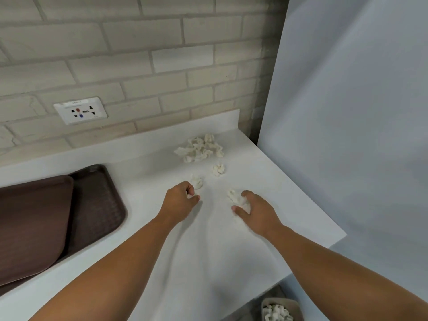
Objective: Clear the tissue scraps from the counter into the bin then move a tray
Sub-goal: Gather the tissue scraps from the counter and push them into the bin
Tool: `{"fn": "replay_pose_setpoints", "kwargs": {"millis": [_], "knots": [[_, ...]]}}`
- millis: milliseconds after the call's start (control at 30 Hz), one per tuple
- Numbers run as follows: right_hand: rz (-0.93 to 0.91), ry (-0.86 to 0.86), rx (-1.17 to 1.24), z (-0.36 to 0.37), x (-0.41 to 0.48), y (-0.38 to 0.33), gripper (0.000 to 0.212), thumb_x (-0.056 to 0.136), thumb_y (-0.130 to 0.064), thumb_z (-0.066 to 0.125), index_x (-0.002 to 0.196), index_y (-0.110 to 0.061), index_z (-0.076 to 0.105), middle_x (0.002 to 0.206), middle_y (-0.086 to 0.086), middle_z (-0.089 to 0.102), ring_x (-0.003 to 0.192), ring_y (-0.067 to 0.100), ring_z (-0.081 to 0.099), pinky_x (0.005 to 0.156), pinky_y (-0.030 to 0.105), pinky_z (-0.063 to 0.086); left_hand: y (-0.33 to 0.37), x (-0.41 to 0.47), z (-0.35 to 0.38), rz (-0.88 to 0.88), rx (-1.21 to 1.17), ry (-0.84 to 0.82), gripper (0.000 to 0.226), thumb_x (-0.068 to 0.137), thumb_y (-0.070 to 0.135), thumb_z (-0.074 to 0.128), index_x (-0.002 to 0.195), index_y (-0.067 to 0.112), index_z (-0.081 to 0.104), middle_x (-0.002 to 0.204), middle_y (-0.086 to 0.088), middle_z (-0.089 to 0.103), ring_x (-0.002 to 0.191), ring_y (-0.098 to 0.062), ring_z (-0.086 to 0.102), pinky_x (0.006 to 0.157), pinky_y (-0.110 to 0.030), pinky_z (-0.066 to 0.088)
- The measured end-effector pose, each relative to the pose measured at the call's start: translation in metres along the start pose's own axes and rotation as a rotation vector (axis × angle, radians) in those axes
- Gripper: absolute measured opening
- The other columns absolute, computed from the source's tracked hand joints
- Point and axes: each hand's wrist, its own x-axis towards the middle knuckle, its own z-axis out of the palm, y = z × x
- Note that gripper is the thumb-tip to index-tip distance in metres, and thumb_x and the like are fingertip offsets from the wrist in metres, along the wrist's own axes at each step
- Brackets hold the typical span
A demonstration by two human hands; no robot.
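Note:
White tissue scraps lie on the white counter [148,172]: a pile [200,148] near the back corner, one scrap [218,169] in front of it, another scrap [197,181] just past my left hand's fingertips. My left hand [179,201] has its fingers curled, and a small white bit shows between thumb and fingers. My right hand [253,210] curls round a tissue scrap [235,196] on the counter. Two brown trays lie at the left, the upper tray [34,218] overlapping the lower tray [99,205].
A grey bin [298,305] with scraps inside stands on the floor below the counter's right front corner. A brick wall with a socket plate [80,110] backs the counter. A pale panel [347,112] closes the right side.

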Motion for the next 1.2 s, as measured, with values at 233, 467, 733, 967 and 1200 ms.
{"fn": "replay_pose_setpoints", "kwargs": {"millis": [233, 467, 733, 967, 1200], "knots": [[-0.1, 0.26, -0.448, 0.02, -0.006, 0.017, 0.028, 0.089, -0.044, 0.062, 0.098, -0.02, 0.072, 0.099, 0.003, 0.061, 0.097, 0.027, 0.055, 0.079, 0.038, 0.043, 0.002, -0.005, 0.018, 0.07, 0.049, 0.002, 0.026, 0.087, 0.026, 0.072, 0.074, 0.021, 0.05, 0.069, 0.008, 0.052, 0.056, -0.008, 0.044, 0.053, -0.02, 0.034], [-0.043, 0.356, -0.447, 0.023, -0.001, 0.022, 0.066, 0.082, -0.075, 0.044, 0.13, -0.029, 0.047, 0.149, 0.011, 0.029, 0.138, 0.035, 0.027, 0.109, 0.056, 0.023, -0.005, -0.007, 0.028, 0.115, 0.042, 0.007, 0.028, 0.087, 0.026, 0.072, 0.071, 0.027, 0.049, 0.072, 0.014, 0.055, 0.057, 0.001, 0.049, 0.054, -0.01, 0.036], [-0.321, 0.254, -0.381, 0.029, 0.008, 0.03, 0.047, 0.087, -0.063, 0.049, 0.12, -0.033, 0.064, 0.12, -0.001, 0.057, 0.113, 0.025, 0.05, 0.092, 0.043, 0.041, -0.009, -0.011, 0.044, 0.115, -0.067, -0.018, 0.022, 0.087, 0.04, 0.072, 0.079, 0.027, 0.056, 0.082, 0.013, 0.063, 0.064, -0.003, 0.053, 0.059, -0.01, 0.04], [-0.265, 0.385, -0.316, 0.027, -0.038, 0.029, 0.047, 0.093, -0.049, 0.045, 0.067, -0.018, 0.067, 0.059, 0.002, 0.063, 0.05, 0.023, 0.06, 0.047, 0.025, 0.042, 0.013, -0.044, 0.069, 0.063, -0.152, -0.095, 0.044, 0.088, 0.059, 0.062, 0.074, 0.017, 0.061, 0.059, -0.001, 0.066, 0.044, -0.015, 0.054, 0.058, -0.03, 0.05], [-0.043, 0.437, 0.084, -0.015, -0.119, 0.05, 0.037, 0.095, -0.029, 0.059, 0.062, -0.012, 0.06, 0.054, -0.007, 0.05, 0.051, 0.015, 0.045, 0.056, 0.025, 0.036, 0.054, -0.105, 0.111, 0.104, -0.159, -0.119, 0.071, 0.09, 0.067, 0.051, 0.068, -0.001, 0.051, 0.054, -0.005, 0.051, 0.051, -0.014, 0.047, 0.062, -0.03, 0.044]]}}
